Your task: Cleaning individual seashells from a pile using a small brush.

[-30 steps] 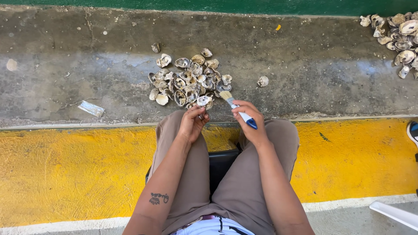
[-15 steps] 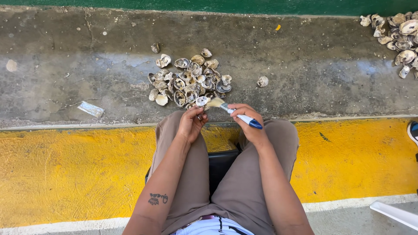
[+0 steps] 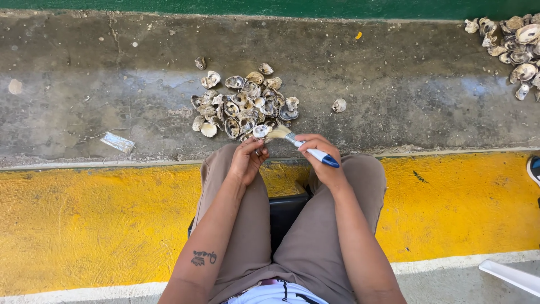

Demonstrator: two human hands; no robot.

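Brushing a shell above the pile

Left hand (image 3: pixel 247 160) fingers gripped a small shell (image 3: pixel 260 131); right hand (image 3: pixel 320 163) clenched a blue-handled brush (image 3: pixel 304 146), bristles touching it, mid-frame above the shell pile (image 3: pixel 244 104).

A seated person's left hand (image 3: pixel 247 160) holds a shell (image 3: pixel 260 131) while the right hand (image 3: pixel 320 160) grips a blue-handled brush (image 3: pixel 298 142), bristles touching the shell. Just beyond, a pile of shells (image 3: pixel 244 104) lies on the concrete floor (image 3: pixel 405 90), above a yellow painted strip (image 3: pixel 84 219).

Bright, even daylight; soft shadows; sharp focus throughout.
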